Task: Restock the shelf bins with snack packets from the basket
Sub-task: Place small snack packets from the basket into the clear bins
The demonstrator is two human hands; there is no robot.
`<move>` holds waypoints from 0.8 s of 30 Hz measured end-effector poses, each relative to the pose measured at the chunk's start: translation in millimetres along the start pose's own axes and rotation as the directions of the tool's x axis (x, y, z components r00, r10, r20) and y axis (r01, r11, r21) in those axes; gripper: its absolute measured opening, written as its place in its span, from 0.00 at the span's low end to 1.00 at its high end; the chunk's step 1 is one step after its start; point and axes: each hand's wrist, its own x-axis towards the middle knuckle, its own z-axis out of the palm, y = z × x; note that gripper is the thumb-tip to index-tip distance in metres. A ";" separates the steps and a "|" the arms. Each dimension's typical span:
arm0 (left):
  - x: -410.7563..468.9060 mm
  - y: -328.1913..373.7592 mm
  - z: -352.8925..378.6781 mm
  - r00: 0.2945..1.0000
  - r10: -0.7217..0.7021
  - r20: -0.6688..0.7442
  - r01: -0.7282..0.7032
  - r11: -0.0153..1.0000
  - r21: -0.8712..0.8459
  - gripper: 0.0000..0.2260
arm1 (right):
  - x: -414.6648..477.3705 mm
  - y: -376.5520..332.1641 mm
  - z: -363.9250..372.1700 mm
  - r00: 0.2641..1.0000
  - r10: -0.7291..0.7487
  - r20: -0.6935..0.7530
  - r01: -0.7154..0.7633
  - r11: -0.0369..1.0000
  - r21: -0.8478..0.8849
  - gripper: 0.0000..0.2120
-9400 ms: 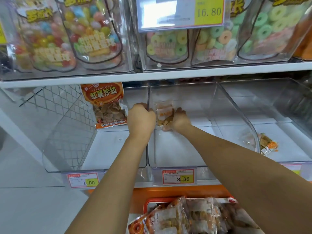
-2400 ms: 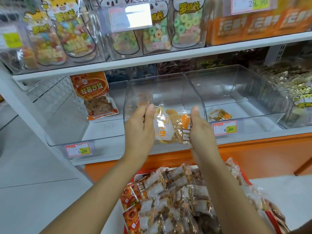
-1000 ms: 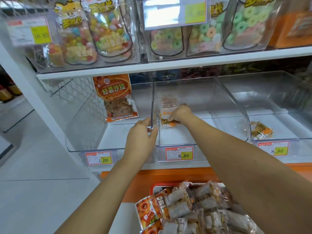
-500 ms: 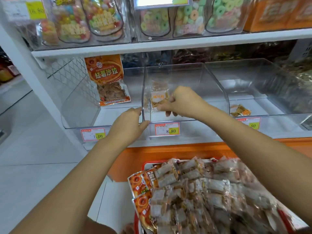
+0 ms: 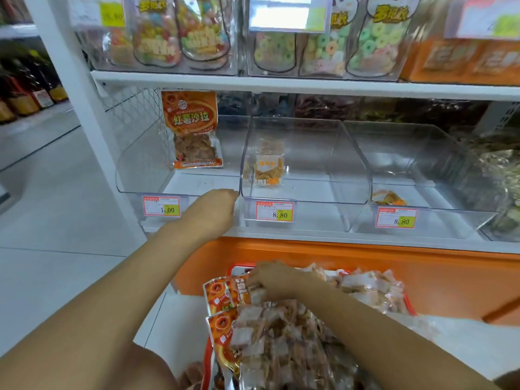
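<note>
Dozens of snack packets [image 5: 295, 342] lie heaped in a red-rimmed basket [image 5: 235, 267] below the shelf [image 5: 309, 83], where the person's right hand [image 5: 271, 278] reaches in, its fingers [image 5: 253, 285] curled onto the topmost packets at the heap's far left. One lone packet [image 5: 267, 164] stands upright in the middle bin [image 5: 349, 164], close to its left wall. The left hand [image 5: 212, 211] rests at the front corner where that bin meets the left bin [image 5: 132, 170]; its fingers are bent, but whether they grip the rim cannot be told. An orange bag [image 5: 191, 128] stands at the back of the left bin, a small packet [image 5: 389, 197] lies in the right bin [image 5: 416, 153], and price tags [image 5: 274, 211] front each bin. Ring-candy bags [image 5: 323, 49] fill the shelf above.
</note>
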 end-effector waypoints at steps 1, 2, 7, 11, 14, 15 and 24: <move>0.1 -1.1 -0.6 1.000 0.003 -0.005 -0.003 1.000 -0.008 0.18 | 1.1 4.1 2.5 1.000 0.007 -0.007 -0.007 1.000 -0.001 0.21; -0.2 -2.7 -1.1 1.000 0.007 -0.009 -0.007 1.000 -0.013 0.19 | 1.6 9.2 4.1 1.000 0.020 -0.013 -0.020 1.000 0.006 0.23; -2.0 -2.5 -1.9 1.000 0.025 -0.009 -0.025 1.000 0.002 0.16 | -9.4 31.0 6.2 0.997 0.015 -0.075 -0.013 1.000 0.029 0.31; -1.7 2.1 -6.7 1.000 0.009 -0.026 -0.008 0.999 0.036 0.18 | -23.0 42.8 22.0 0.978 0.035 -0.208 -0.032 0.999 0.015 0.32; -2.0 4.6 -10.3 0.999 -0.007 -0.031 0.009 0.999 0.037 0.16 | -30.4 51.2 28.2 0.980 0.062 -0.190 -0.055 0.998 0.043 0.34; -2.4 5.9 -10.5 0.999 -0.012 -0.033 0.013 0.999 0.041 0.16 | -30.8 52.2 29.2 0.978 0.058 -0.202 -0.049 0.998 0.050 0.35; -3.3 12.3 -4.5 0.997 -0.039 -0.070 0.049 0.988 0.145 0.15 | -32.7 57.4 1.3 0.961 -0.078 -0.267 0.016 0.973 -0.229 0.41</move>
